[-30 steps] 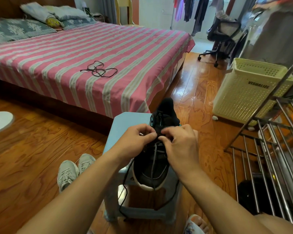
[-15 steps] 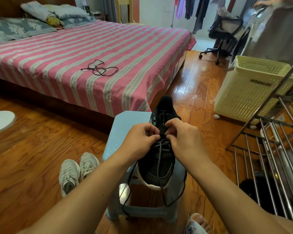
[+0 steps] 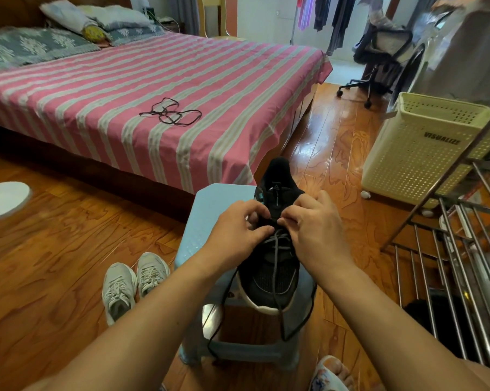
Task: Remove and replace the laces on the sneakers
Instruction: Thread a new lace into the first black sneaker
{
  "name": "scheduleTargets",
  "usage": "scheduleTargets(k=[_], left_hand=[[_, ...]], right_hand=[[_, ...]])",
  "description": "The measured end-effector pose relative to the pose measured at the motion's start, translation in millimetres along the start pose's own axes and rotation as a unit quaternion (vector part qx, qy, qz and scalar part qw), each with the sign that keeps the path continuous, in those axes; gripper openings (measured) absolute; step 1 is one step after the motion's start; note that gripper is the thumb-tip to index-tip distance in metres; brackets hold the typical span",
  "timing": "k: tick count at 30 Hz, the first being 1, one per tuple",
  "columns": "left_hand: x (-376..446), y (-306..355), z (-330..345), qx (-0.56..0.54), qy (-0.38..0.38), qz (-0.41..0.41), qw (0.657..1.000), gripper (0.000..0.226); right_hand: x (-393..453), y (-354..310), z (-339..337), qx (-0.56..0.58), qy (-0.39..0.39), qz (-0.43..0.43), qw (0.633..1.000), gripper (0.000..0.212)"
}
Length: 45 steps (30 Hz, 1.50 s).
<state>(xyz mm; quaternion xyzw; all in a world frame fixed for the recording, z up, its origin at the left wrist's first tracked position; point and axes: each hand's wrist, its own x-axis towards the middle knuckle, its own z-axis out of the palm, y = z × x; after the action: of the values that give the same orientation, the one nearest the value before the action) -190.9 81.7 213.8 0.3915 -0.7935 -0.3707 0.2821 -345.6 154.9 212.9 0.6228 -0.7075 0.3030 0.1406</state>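
A black sneaker (image 3: 272, 280) with a white sole lies on a light blue plastic stool (image 3: 210, 218), its toe toward me. A dark lace (image 3: 277, 266) is threaded through its lower eyelets, and the loose ends hang over the stool's front. My left hand (image 3: 239, 232) and my right hand (image 3: 313, 227) meet over the sneaker's middle, fingers curled, each pinching the lace at the eyelets. A second black lace (image 3: 170, 112) lies loose on the bed.
The pink striped bed (image 3: 238, 80) stands ahead. A pair of grey sneakers (image 3: 133, 280) sits on the wooden floor left of the stool. A cream laundry basket (image 3: 424, 148) and a metal rack (image 3: 461, 249) stand at the right. An office chair (image 3: 379, 57) is at the back.
Both hands have crept a little up the sneaker toward its tongue while working the lace. The view has shifted slightly; the sneaker stays on the stool.
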Motion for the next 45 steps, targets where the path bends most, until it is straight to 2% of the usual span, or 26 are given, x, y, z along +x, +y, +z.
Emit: scheduleTargets(k=[4,7,8,10,14,17,20,22,25,26,27,28,29,31,32,33,34,36,38,42,45], left_hand=[[3,0,-1,0.085,0.005,0.034,0.996,0.016],[4,3,3,0.087,0.012,0.019,0.996,0.012],[4,5,3,0.058,0.007,0.0,0.998,0.007],[6,6,6,-0.041,-0.008,-0.049,0.998,0.013],[2,7,8,-0.193,-0.001,-0.139,0.971,0.015],[6,9,-6,-0.321,0.057,-0.198,0.924,0.02],[23,-4,-50,-0.408,0.196,-0.195,0.87,0.013],[29,-22,-90,-0.491,0.268,-0.183,0.809,0.014],[26,-52,-130,-0.628,0.346,-0.191,0.671,0.029],[25,-59,-135,-0.65,0.359,-0.199,0.64,0.03],[23,-61,-134,-0.659,0.35,-0.21,0.632,0.029],[22,-58,-128,-0.645,0.318,-0.223,0.658,0.029],[20,-52,-117,-0.6,0.268,-0.234,0.717,0.028],[16,-33,-87,-0.428,0.133,-0.229,0.864,0.027],[14,-25,-70,-0.348,0.071,-0.219,0.909,0.027],[11,-18,-55,-0.291,0.021,-0.219,0.931,0.027],[9,-14,-42,-0.252,-0.019,-0.231,0.94,0.03],[5,-10,-28,-0.219,-0.07,-0.268,0.936,0.039],[4,-8,-26,-0.19,-0.078,-0.269,0.941,0.039],[9,-5,-26,-0.009,-0.008,-0.163,0.987,0.029],[12,-5,-20,0.013,0.026,-0.119,0.992,0.021]], right_hand=[[-2,4,0,0.036,-0.011,0.011,0.999,0.005],[-3,6,1,0.06,-0.015,0.029,0.998,0.003],[-4,6,1,0.063,-0.016,0.033,0.997,0.003],[-5,4,2,0.061,-0.017,0.043,0.997,0.002],[-3,4,1,0.043,-0.035,0.054,0.997,0.005],[-1,7,-1,0.022,-0.056,0.053,0.997,0.01],[0,11,-5,0.025,-0.068,0.065,0.995,0.01],[-1,10,-7,0.026,-0.07,0.065,0.995,0.01],[1,6,-8,0.019,-0.081,0.06,0.995,0.011],[2,4,-8,0.018,-0.086,0.06,0.994,0.011],[3,3,-9,0.016,-0.092,0.061,0.994,0.011],[4,2,-9,0.011,-0.098,0.061,0.993,0.01],[5,1,-10,0.004,-0.103,0.059,0.993,0.01],[6,0,-12,-0.001,-0.109,0.055,0.993,0.01],[7,-2,-13,-0.003,-0.113,0.054,0.992,0.009],[8,-3,-13,-0.005,-0.117,0.053,0.992,0.009],[8,-3,-13,-0.009,-0.119,0.051,0.992,0.009],[9,-3,-12,-0.016,-0.11,0.044,0.993,0.011],[9,-4,-10,-0.013,-0.081,0.027,0.996,0.016],[12,-8,-4,0.0,-0.048,-0.005,0.999,0.017],[15,-7,0,0.001,-0.059,0.006,0.998,0.019]])
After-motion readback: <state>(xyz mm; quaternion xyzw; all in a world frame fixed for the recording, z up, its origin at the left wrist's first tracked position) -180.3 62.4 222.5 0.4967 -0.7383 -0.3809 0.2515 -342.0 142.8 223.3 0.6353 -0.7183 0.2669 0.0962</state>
